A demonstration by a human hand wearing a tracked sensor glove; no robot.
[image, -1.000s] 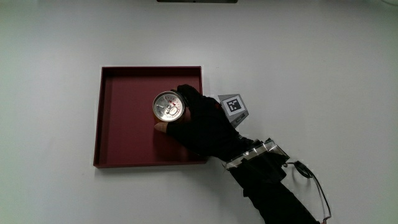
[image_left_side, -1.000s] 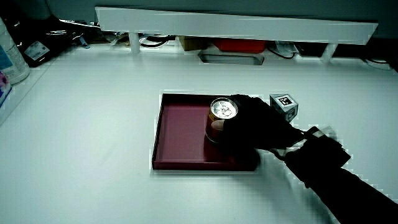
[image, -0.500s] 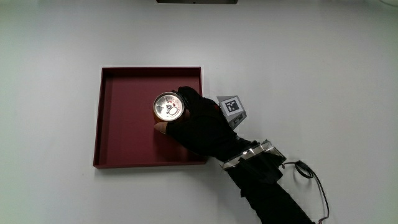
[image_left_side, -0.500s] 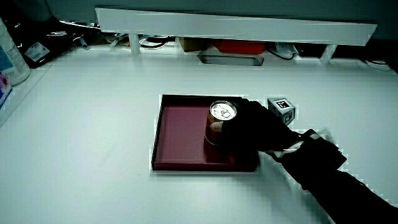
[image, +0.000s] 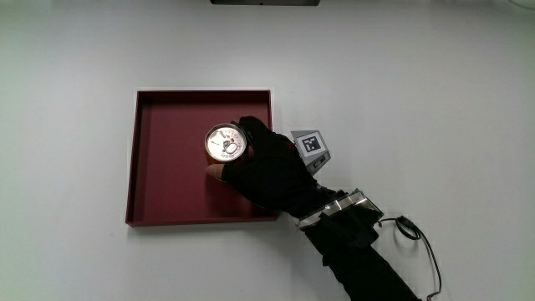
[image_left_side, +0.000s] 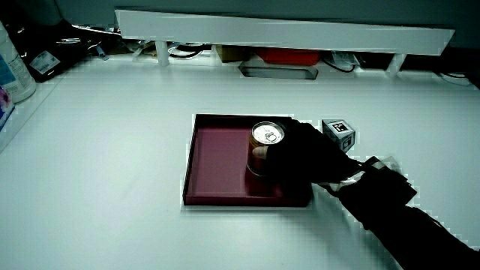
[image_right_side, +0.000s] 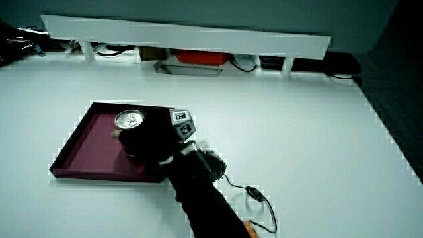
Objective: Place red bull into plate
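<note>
Nearest the person, we note the forearm [image: 359, 251] in black sleeve crossing the bare table [image: 435, 100], a thin cable [image: 422, 247] trailing beside it. Next out, the hand [image: 272, 171] reaches over the plate's near corner, patterned cube [image: 311, 144] on its back. We see the fingers curled round the side of the red bull can [image: 226, 143], clasping its wall below the rim; a thumb tip shows at the can's near side. The can stands upright inside the plate [image: 167, 184], a square dark-red tray with a low rim, roughly mid-tray and toward the hand's edge. In both side views the can [image_left_side: 267, 146] looks to sit on or just above the tray floor [image_left_side: 214, 161]; we cannot tell whether it touches. We judge the placing nearly done, only the release remaining. Handling notes: thin metal can, stiff enough for a side grip yet likely to dent if squeezed hard; smooth wall, possibly slippery; narrow base, so it could tip if the fingers drag on letting go. Weight unknown — we cannot tell whether it is full. Best hold is around the mid-body, as now. Farthest out, the low partition [image_left_side: 285, 30] with clutter [image_right_side: 198, 59] beneath it.
</note>
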